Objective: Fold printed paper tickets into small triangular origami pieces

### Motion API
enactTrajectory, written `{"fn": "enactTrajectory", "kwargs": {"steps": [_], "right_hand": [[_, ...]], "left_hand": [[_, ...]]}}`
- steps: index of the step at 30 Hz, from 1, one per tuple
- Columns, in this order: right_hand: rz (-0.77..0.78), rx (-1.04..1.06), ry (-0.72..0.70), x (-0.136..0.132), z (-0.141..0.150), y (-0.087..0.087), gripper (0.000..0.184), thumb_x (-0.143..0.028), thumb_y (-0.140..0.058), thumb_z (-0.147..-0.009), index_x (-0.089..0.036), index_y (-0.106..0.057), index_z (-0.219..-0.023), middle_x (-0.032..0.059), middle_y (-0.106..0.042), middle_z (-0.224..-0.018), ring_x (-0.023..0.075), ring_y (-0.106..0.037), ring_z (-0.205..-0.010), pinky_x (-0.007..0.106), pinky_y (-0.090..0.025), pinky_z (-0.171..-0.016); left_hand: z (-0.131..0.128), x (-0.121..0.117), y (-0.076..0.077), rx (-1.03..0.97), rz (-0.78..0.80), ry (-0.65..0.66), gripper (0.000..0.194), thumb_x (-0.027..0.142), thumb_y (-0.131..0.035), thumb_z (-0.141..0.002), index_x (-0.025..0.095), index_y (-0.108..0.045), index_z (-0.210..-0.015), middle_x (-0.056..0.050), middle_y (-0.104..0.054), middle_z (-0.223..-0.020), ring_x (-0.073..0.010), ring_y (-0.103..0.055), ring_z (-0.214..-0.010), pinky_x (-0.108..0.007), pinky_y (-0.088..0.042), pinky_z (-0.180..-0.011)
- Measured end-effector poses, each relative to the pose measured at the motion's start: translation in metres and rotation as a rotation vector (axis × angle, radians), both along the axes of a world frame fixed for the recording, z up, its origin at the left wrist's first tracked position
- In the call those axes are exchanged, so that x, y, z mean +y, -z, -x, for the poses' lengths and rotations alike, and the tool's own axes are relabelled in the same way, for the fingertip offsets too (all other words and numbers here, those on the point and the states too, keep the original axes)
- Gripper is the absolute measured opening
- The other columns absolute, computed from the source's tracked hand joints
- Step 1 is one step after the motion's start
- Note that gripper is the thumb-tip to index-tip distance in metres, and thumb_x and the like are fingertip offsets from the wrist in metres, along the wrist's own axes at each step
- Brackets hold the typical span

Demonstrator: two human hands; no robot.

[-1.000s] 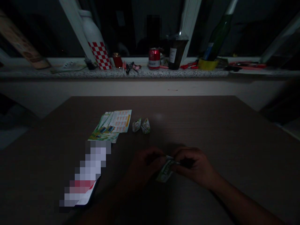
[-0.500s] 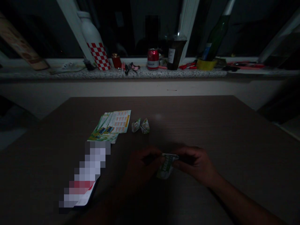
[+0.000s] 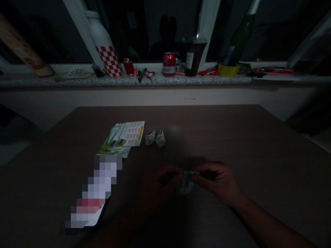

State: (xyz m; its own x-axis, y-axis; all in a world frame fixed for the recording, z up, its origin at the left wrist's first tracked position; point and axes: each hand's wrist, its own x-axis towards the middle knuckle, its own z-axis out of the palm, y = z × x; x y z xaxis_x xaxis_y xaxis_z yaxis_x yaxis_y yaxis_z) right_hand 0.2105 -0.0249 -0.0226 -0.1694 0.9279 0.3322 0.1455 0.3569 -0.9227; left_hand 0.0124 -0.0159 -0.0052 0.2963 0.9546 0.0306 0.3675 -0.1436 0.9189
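Between both hands I hold a small folded piece of printed paper [image 3: 185, 183], whitish with a green band of lettering. My left hand [image 3: 161, 184], dim in shadow, pinches its upper left side with thumb and index finger. The thumb and fingers of my right hand [image 3: 219, 181] pinch its upper right edge. Beyond my hands two small folded paper shapes [image 3: 160, 138] stand side by side on the table. To their left lies a fanned stack of printed calendar cards [image 3: 130, 134], green and white.
A phone [image 3: 97, 215] with a lit, pixelated screen lies on the brown table [image 3: 219, 127] at left. On the speckled windowsill [image 3: 160, 81] stand a checkered bottle [image 3: 108, 58], a red can [image 3: 169, 63], a plastic cup [image 3: 193, 58] and a green bottle [image 3: 238, 41].
The paper has shifted slightly right and its top edge looks more level. Both hands keep their pinch on it, and the things on the table stay in place.
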Motion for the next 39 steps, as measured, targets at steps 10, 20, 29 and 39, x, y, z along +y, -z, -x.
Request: {"fn": "enactTrajectory", "kwargs": {"steps": [10, 20, 29, 39], "right_hand": [[-0.054, 0.006, 0.001, 0.0002, 0.0010, -0.0010, 0.001, -0.018, -0.073, -0.076, -0.019, -0.073, -0.076, 0.0039, -0.071, -0.068, 0.0154, -0.066, -0.061, 0.028, -0.053, -0.056], [-0.069, 0.021, -0.015, 0.0000, 0.0004, 0.0019, 0.004, -0.015, -0.074, -0.075, -0.019, -0.072, -0.076, 0.0039, -0.071, -0.069, 0.0163, -0.066, -0.064, 0.030, -0.053, -0.059], [-0.058, 0.024, -0.006, -0.0005, 0.0007, 0.0010, 0.002, -0.018, -0.073, -0.075, -0.019, -0.072, -0.076, 0.0033, -0.071, -0.068, 0.0156, -0.065, -0.061, 0.029, -0.053, -0.057], [-0.057, 0.027, 0.002, -0.0008, 0.0010, 0.0023, 0.002, -0.017, -0.073, -0.075, -0.019, -0.072, -0.075, 0.0040, -0.071, -0.068, 0.0163, -0.065, -0.062, 0.030, -0.053, -0.057]], "left_hand": [[0.0011, 0.0017, 0.0012, -0.003, -0.074, 0.047, 0.011, 0.027, -0.063, -0.081, 0.020, -0.072, -0.082, -0.002, -0.071, -0.078, -0.0167, -0.065, -0.074, -0.025, -0.047, -0.068], [0.0030, 0.0011, 0.0018, -0.002, -0.113, 0.059, 0.008, 0.027, -0.066, -0.080, 0.022, -0.071, -0.083, -0.002, -0.072, -0.081, -0.0169, -0.065, -0.076, -0.026, -0.047, -0.070], [0.0020, 0.0011, 0.0011, -0.016, -0.086, 0.064, 0.008, 0.025, -0.064, -0.081, 0.021, -0.071, -0.082, -0.002, -0.071, -0.079, -0.0165, -0.064, -0.074, -0.026, -0.046, -0.069], [0.0027, 0.0014, 0.0017, 0.001, -0.109, 0.080, 0.009, 0.026, -0.064, -0.083, 0.020, -0.070, -0.080, -0.001, -0.069, -0.077, -0.0145, -0.063, -0.072, -0.024, -0.046, -0.067]]}}
